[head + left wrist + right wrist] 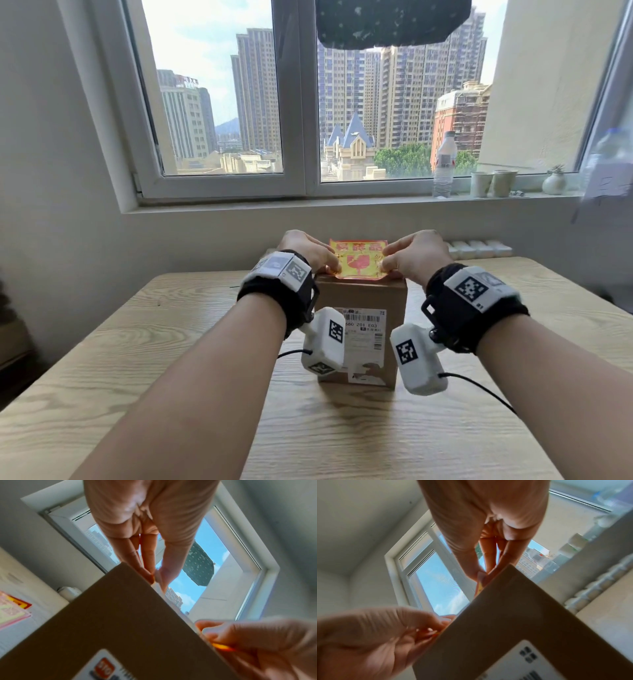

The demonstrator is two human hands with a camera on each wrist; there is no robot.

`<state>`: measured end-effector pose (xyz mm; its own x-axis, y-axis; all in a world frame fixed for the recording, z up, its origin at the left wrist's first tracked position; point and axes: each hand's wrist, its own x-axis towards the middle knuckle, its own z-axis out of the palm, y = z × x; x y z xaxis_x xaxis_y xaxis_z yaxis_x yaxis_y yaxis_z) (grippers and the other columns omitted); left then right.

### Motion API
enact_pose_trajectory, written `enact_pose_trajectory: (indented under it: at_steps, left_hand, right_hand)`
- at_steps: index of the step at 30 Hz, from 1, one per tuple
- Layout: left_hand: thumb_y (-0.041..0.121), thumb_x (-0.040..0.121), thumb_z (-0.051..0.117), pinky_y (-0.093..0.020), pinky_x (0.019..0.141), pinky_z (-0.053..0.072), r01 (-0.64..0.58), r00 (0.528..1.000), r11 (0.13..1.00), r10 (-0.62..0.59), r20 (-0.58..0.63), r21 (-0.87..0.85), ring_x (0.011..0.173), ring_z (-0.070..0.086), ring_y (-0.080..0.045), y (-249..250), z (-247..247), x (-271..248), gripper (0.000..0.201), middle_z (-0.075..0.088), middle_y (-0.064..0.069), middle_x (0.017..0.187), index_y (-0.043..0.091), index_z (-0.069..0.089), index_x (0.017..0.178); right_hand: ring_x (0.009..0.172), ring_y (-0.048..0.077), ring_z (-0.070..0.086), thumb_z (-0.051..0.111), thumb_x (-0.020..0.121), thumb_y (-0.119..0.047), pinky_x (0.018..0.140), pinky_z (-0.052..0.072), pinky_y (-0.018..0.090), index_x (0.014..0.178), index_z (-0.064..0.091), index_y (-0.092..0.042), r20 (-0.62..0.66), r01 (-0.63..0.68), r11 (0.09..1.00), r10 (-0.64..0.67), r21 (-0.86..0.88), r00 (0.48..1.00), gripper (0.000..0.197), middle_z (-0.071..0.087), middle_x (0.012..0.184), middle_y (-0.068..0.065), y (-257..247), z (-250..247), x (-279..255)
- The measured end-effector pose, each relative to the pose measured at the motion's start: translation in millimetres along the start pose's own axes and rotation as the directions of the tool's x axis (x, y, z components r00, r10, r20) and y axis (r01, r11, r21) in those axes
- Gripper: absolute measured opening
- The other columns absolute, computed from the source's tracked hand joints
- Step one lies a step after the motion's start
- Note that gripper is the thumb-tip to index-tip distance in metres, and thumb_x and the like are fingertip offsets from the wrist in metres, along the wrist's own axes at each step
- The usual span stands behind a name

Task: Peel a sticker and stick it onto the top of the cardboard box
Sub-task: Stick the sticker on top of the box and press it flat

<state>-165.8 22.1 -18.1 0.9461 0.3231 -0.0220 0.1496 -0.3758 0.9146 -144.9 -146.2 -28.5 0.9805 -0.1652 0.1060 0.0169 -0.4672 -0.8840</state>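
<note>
A brown cardboard box (359, 298) with a white shipping label stands upright in the middle of the wooden table (137, 342). A red and yellow sticker (358, 262) is stretched just above the box's top. My left hand (308, 253) pinches its left edge and my right hand (416, 255) pinches its right edge. In the left wrist view the left fingers (149, 573) meet at the box's (111, 615) upper corner. In the right wrist view the right fingers (481, 573) pinch the sticker edge (479, 586) at the box (505, 615) top. Whether the sticker touches the box is hidden.
A window sill behind the table holds a water bottle (444, 164), two paper cups (493, 183) and a small vase (554, 181). A stack of coloured sheets (12, 608) lies left of the box. A radiator (479, 248) runs along the wall at the table's far right.
</note>
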Motion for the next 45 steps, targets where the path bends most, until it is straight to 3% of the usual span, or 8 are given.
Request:
enact_pose_trajectory:
  at_steps: [4,8,26,31,33,37,42,45]
  left_hand:
    - [-0.001,0.055,0.087,-0.033,0.087,0.058,0.012,1.0,1.0,-0.012,0.02,0.003,0.093,0.074,-0.023,-1,-1,5,0.022,0.077,-0.01,0.089,0.015,0.075,0.064]
    - [0.005,0.053,0.088,-0.033,0.09,0.057,-0.026,1.0,0.997,0.027,-0.011,0.073,0.093,0.073,-0.022,-3,3,6,0.023,0.077,-0.008,0.09,0.019,0.073,0.062]
    - [0.041,0.055,0.089,-0.034,0.1,0.049,-0.104,0.995,0.925,0.098,0.035,0.366,0.114,0.062,-0.02,0,7,-4,0.067,0.069,-0.001,0.121,0.017,0.071,0.115]
    - [0.034,0.061,0.088,-0.033,0.092,0.053,0.023,0.992,0.979,-0.047,0.114,0.201,0.117,0.059,-0.021,-14,-3,-2,0.083,0.057,-0.002,0.134,0.015,0.053,0.134]
    - [0.015,0.07,0.083,-0.028,0.074,0.056,0.121,0.978,0.993,-0.12,0.169,0.005,0.105,0.063,-0.02,-19,-7,-5,0.074,0.06,-0.008,0.129,0.009,0.049,0.135]
    - [0.019,0.079,0.076,-0.032,0.09,0.051,0.147,0.974,0.989,-0.147,0.172,0.01,0.095,0.06,-0.018,-20,-16,-3,0.028,0.063,-0.008,0.111,0.01,0.06,0.1]
    - [0.056,0.059,0.08,-0.043,0.098,0.051,0.085,0.975,0.989,-0.108,0.192,0.124,0.125,0.053,-0.024,-18,-5,5,0.107,0.048,-0.006,0.146,0.018,0.035,0.148]
    - [0.051,0.068,0.077,-0.041,0.101,0.049,0.07,0.976,0.981,-0.105,0.191,0.183,0.124,0.055,-0.022,-20,2,11,0.087,0.052,-0.003,0.142,0.017,0.045,0.142]
  right_hand:
    - [0.092,0.025,0.071,0.085,0.055,-0.002,0.085,0.058,0.04,0.05,0.074,-0.016,0.019,-0.008,1.0,0.008,-0.017,1.0,0.018,0.076,0.088,0.006,-1,-1,4]
    - [0.095,0.015,0.066,0.083,0.067,-0.013,0.082,0.05,0.023,0.09,0.079,-0.015,-0.006,0.046,0.988,-0.047,-0.144,0.999,0.024,0.073,0.099,0.002,-1,-4,0]
    - [0.107,0.02,0.062,0.082,0.061,-0.049,0.085,0.047,0.027,0.109,0.071,-0.014,0.118,0.217,0.871,-0.184,-0.441,0.976,0.061,0.069,0.116,0.003,-4,-6,-18]
    - [0.097,0.021,0.061,0.085,0.059,-0.044,0.079,0.06,0.038,0.125,0.056,-0.016,0.149,0.065,0.975,-0.034,-0.212,0.988,0.077,0.059,0.113,0.002,14,-15,-16]
    - [0.101,0.023,0.062,0.085,0.062,-0.038,0.079,0.06,0.04,0.128,0.052,-0.014,0.175,0.015,0.992,0.007,-0.125,0.984,0.078,0.058,0.118,0.005,16,-15,-16]
    - [0.103,0.022,0.058,0.08,0.071,-0.034,0.074,0.057,0.036,0.134,0.05,-0.011,0.206,-0.037,0.999,0.041,-0.021,0.978,0.073,0.058,0.128,0.009,17,-13,-15]
    - [0.103,0.021,0.054,0.069,0.076,-0.051,0.074,0.057,0.036,0.137,0.045,-0.01,0.205,-0.043,0.998,0.052,-0.048,0.977,0.077,0.054,0.134,0.009,16,-2,-7]
    - [0.106,0.021,0.058,0.07,0.077,-0.048,0.07,0.057,0.034,0.137,0.046,-0.014,0.206,-0.03,0.993,0.053,-0.116,0.977,0.074,0.056,0.127,0.007,19,-1,1]
